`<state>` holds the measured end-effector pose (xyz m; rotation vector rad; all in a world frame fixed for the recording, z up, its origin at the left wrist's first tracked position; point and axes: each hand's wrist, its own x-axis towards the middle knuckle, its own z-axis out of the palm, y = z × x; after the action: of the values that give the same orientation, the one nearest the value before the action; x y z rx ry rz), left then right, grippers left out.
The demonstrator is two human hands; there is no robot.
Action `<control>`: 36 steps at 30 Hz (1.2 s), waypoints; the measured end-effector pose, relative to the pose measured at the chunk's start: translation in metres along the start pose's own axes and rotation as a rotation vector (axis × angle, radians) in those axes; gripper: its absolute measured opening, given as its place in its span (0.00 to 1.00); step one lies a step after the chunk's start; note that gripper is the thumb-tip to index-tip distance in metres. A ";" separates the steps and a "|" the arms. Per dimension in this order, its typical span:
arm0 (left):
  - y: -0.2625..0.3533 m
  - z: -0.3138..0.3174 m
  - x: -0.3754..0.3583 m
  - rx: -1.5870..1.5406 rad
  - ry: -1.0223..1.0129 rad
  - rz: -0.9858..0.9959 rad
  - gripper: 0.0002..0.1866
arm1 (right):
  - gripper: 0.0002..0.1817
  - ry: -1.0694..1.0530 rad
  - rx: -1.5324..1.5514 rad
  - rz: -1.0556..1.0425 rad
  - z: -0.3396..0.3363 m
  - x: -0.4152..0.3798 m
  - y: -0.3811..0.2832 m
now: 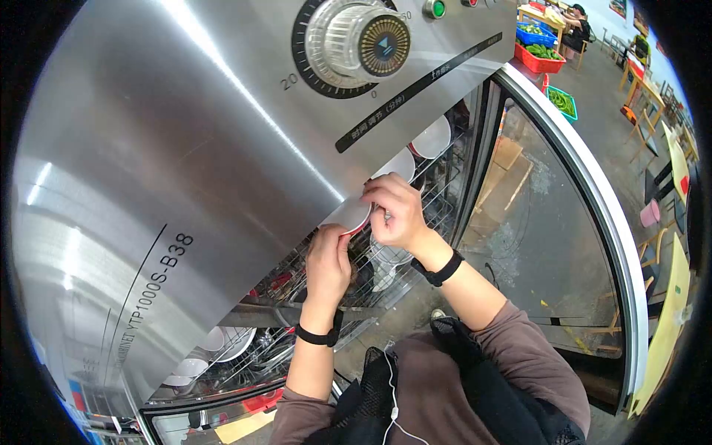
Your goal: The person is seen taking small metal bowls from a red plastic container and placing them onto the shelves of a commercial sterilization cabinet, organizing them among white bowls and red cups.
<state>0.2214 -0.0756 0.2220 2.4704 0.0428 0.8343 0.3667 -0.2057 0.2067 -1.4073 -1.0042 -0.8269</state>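
Observation:
A white bowl with a red outer side (354, 216) sits between my two hands at the front of the steel cabinet's upper rack, partly hidden under the cabinet's top panel. My left hand (326, 261) is closed on its near edge, thumb and fingers at the rim. From the other side, my right hand (397, 211) pinches the rim with curled fingers. Beyond my right hand, more white bowls (432, 138) stand on the wire rack (439, 194). Black bands circle both wrists.
The steel cabinet panel (185, 148) carries a large dial (352, 41). An open glass door (549, 222) stands to my right, another door (215, 419) at lower left. Lower-rack dishes (236, 345) show below. Vegetable crates (539, 59), tables, chairs and people are farther off.

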 end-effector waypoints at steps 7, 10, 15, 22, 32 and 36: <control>-0.001 0.009 0.020 0.058 -0.199 -0.069 0.07 | 0.03 -0.319 -0.090 -0.050 -0.004 -0.001 0.014; -0.007 0.013 0.023 0.178 -0.306 -0.057 0.13 | 0.05 -0.423 -0.107 -0.052 0.004 -0.009 0.018; -0.015 0.018 0.028 0.267 -0.425 -0.144 0.25 | 0.12 -0.762 -0.308 0.078 0.021 -0.019 0.015; -0.010 0.016 0.024 0.378 -0.216 -0.119 0.27 | 0.20 -1.046 -0.174 0.291 0.027 0.010 0.021; 0.024 -0.106 -0.085 0.278 -0.005 0.566 0.10 | 0.44 -1.458 -0.153 0.456 0.030 0.066 -0.022; -0.031 -0.148 -0.140 0.367 0.205 0.358 0.08 | 0.40 -1.248 -0.079 0.633 0.050 0.057 -0.020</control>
<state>0.0275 -0.0057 0.2281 2.7660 -0.1965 1.3339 0.3667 -0.1503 0.2626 -2.1721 -1.2643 0.6102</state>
